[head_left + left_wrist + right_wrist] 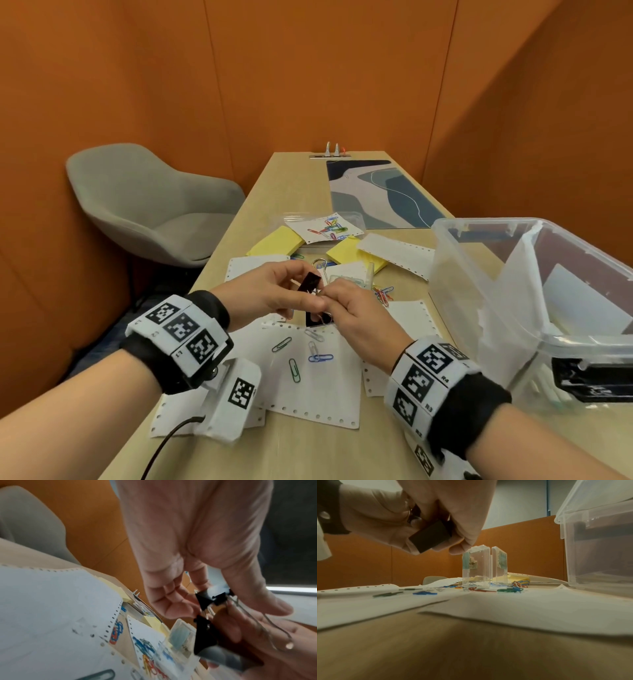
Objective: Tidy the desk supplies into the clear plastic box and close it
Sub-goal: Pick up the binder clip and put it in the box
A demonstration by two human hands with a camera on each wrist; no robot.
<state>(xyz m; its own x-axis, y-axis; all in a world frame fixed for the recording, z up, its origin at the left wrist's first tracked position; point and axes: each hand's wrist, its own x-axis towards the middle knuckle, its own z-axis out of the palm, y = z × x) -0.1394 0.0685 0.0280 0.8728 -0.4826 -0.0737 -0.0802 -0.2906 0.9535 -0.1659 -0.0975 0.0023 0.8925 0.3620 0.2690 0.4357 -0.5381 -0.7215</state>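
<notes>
Black binder clips, apparently two, held above surface; coloured paper clips, yellow sticky pads scattered left of open clear plastic box.

This is a small office meeting booth. Orange padded panels close in ahead of both hands and to either side. A long wooden desk runs forward from them, with a power outlet strip at its far end and a grey shell chair beyond the left hand.
</notes>
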